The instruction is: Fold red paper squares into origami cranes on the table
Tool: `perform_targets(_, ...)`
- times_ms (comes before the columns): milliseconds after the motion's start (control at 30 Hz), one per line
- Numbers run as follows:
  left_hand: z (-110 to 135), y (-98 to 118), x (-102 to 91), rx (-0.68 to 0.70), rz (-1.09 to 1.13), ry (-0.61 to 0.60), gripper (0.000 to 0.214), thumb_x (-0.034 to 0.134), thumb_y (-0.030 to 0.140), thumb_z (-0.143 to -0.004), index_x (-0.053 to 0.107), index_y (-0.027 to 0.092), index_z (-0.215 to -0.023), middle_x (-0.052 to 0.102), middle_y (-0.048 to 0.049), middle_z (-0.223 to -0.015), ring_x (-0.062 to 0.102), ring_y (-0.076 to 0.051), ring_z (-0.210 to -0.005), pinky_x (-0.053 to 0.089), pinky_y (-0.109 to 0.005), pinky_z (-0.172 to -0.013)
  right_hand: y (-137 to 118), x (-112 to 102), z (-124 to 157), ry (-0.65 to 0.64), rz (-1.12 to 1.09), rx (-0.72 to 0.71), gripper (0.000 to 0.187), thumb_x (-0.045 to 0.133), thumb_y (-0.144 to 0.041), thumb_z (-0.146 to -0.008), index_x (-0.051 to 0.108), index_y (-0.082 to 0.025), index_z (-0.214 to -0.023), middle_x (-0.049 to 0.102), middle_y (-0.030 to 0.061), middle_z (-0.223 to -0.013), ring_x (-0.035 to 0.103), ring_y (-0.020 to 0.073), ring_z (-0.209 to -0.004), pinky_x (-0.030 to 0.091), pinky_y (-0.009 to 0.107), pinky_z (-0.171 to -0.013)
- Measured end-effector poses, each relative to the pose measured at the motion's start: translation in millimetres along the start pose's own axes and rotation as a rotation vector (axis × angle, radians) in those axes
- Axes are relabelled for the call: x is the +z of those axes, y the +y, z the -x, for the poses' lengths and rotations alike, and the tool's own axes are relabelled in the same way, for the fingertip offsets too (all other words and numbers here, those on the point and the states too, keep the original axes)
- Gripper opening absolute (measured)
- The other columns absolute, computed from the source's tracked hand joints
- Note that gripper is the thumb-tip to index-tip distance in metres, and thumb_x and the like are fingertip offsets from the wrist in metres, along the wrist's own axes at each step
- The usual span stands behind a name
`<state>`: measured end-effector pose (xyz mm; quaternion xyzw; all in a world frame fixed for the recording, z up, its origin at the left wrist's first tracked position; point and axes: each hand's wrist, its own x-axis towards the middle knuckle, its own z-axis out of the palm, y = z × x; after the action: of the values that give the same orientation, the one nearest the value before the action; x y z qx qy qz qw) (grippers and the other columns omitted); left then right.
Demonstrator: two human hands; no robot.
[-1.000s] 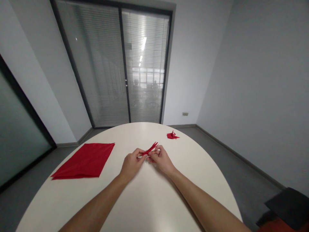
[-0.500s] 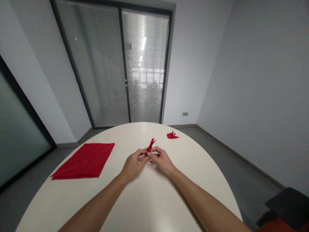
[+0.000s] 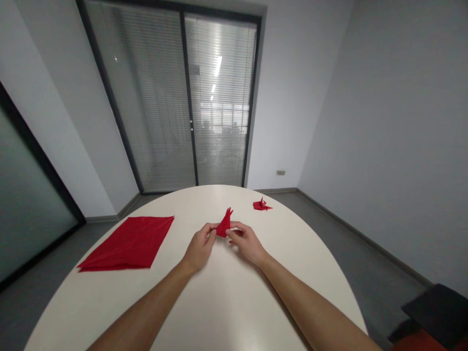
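A small piece of folded red paper [image 3: 224, 226] is held up between my two hands over the table, its narrow split points upward and its flat face toward me. My left hand [image 3: 200, 247] pinches the lower left corner between thumb and fingers. On the opposite edge, my right hand [image 3: 247, 243] grips the paper with thumb and forefinger; its other fingers curl partly out of sight. Beyond my right hand, a finished-looking red origami crane [image 3: 262, 204] lies on the table.
The round white table [image 3: 219, 302] fills the lower view. On its left side lies a stack of red paper sheets [image 3: 127, 246]. A dark chair [image 3: 438, 312] stands at the lower right. Behind the table are a glass partition with blinds [image 3: 219, 146] and grey walls.
The folded paper has turned from edge-on to show its broad face. My left hand has shifted slightly left, its thumb now on the left corner; my right hand keeps its hold.
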<state>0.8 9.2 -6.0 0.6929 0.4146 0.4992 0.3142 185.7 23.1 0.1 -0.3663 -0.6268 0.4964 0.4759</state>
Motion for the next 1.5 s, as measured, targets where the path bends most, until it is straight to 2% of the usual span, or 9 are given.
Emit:
perform_targets(200,-0.3,1.5,2.7,-0.024,0.035,-0.015,0.025,0.051,0.034,-0.096,0.065,0.018,-0.109,0.073,-0.0094,-0.110,0.068,-0.022,-0.097,0.053,-0.034,-0.087,5.8,-2.8,-2.7,0.002,-0.012,-0.014,0.038,0.073,-0.052,-0.081,0.071,-0.018,-0.098,0.073,0.0052,-0.088,0.063,0.0170,-0.072,0.049,0.030,-0.067)
perform_targets(400,-0.5,10.6,4.8,-0.058,0.103,-0.024,0.019,0.058,0.035,-0.090,0.063,0.018,-0.098,0.073,-0.0079,-0.101,0.069,-0.022,-0.094,0.054,-0.033,-0.085,10.3,-3.1,-4.8,-0.007,-0.060,-0.071,0.032,0.076,-0.045,-0.080,0.068,-0.018,-0.095,0.072,0.0039,-0.086,0.063,0.0162,-0.073,0.047,0.030,-0.071)
perform_targets(533,0.1,9.9,3.5,-0.060,0.123,-0.051,0.017,0.061,0.034,-0.088,0.063,0.018,-0.093,0.072,-0.0063,-0.093,0.068,-0.021,-0.089,0.053,-0.032,-0.083,9.2,-2.5,-4.6,0.016,-0.162,-0.079,0.039,0.082,-0.040,-0.075,0.060,-0.022,-0.101,0.068,-0.0007,-0.080,0.063,0.0156,-0.074,0.048,0.030,-0.072)
perform_targets(667,0.2,5.8,1.1,-0.030,0.164,-0.086,0.016,0.061,0.032,-0.088,0.064,0.017,-0.094,0.072,-0.0072,-0.096,0.066,-0.021,-0.090,0.051,-0.032,-0.083,4.6,-2.5,-2.8,-0.056,-0.119,-0.086,0.035,0.080,-0.039,-0.078,0.064,-0.019,-0.102,0.070,0.0030,-0.088,0.064,0.0163,-0.080,0.048,0.032,-0.079)
perform_targets(800,-0.6,4.2,-0.4,0.016,0.172,-0.113,0.015,0.062,0.029,-0.088,0.065,0.017,-0.096,0.071,-0.0075,-0.099,0.065,-0.020,-0.093,0.050,-0.032,-0.087,3.5,-2.8,-1.5,-0.077,-0.080,-0.088,0.028,0.077,-0.040,-0.080,0.066,-0.018,-0.094,0.070,0.0023,-0.084,0.062,0.0156,-0.076,0.046,0.031,-0.075)
perform_targets(1167,-6.6,-5.6,3.0,-0.084,0.145,0.131,0.020,0.070,0.032,-0.075,0.059,0.019,-0.084,0.066,-0.0001,-0.078,0.064,-0.015,-0.072,0.050,-0.027,-0.070,8.5,-4.8,-3.0,-0.022,-0.055,-0.049,0.032,0.077,-0.042,-0.079,0.062,-0.019,-0.096,0.068,0.0002,-0.081,0.059,0.0145,-0.069,0.044,0.029,-0.069)
perform_targets(1367,-6.5,-5.7,3.3,-0.126,0.197,0.093,0.030,0.072,0.036,-0.076,0.062,0.017,-0.098,0.062,0.0036,-0.067,0.061,-0.014,-0.065,0.048,-0.025,-0.065,2.6,-2.2,1.2,-0.045,-0.151,-0.008,0.042,0.079,-0.048,-0.077,0.055,-0.022,-0.099,0.072,0.0011,-0.083,0.064,0.0157,-0.071,0.044,0.027,-0.066)
perform_targets(1500,-7.1,-7.3,2.8,-0.139,0.204,0.097,0.032,0.074,0.040,-0.076,0.062,0.017,-0.095,0.062,0.0033,-0.067,0.062,-0.014,-0.065,0.049,-0.025,-0.064,-0.5,-1.8,2.3,-0.042,-0.154,0.002,0.045,0.077,-0.050,-0.078,0.047,-0.025,-0.100,0.071,-0.0031,-0.073,0.057,0.0131,-0.058,0.035,0.023,-0.055)
